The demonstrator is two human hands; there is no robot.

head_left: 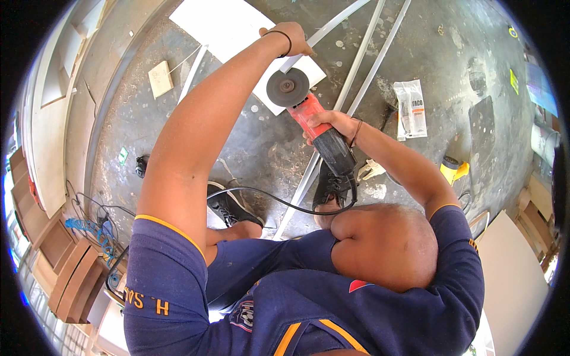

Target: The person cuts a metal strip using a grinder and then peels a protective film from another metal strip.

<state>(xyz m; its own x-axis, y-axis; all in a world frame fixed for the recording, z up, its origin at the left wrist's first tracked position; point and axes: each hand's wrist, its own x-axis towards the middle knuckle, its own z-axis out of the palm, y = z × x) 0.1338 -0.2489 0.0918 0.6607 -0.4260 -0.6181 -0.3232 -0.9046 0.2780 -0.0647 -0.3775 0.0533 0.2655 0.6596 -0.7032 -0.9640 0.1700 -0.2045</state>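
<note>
My right hand is wrapped round the red and black body of an angle grinder. Its dark cutting disc points away from me, close to the near end of a pale metal strip; I cannot tell whether they touch. Farther up that strip, my left hand is closed round it, with some fingers hidden. A white board lies on the floor beneath the left hand and the disc. From the grinder's rear, a black cord loops across to the left, over my legs.
Two long metal strips run along the floor near my shoe. To the right lie a clear packet and a yellow and black object. A small wooden block is at left, with wooden furniture parts and tangled cables beyond.
</note>
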